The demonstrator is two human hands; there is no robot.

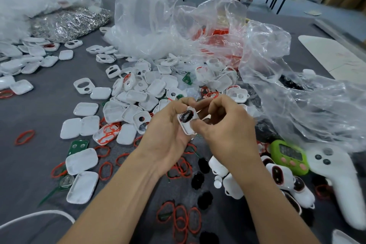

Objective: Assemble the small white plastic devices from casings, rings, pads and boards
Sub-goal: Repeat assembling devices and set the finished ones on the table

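Grey table [49, 93] strewn with white casings [82, 161], red rings [24, 136], plastic bags [150, 16]

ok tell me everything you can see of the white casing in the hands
The white casing is a small rounded-rectangle shell of plastic, held tilted above the grey table. A shiny black pad sits in its oval opening at the upper end. The left hand cradles it from behind; the right hand pinches its right edge, thumb on its lower corner.
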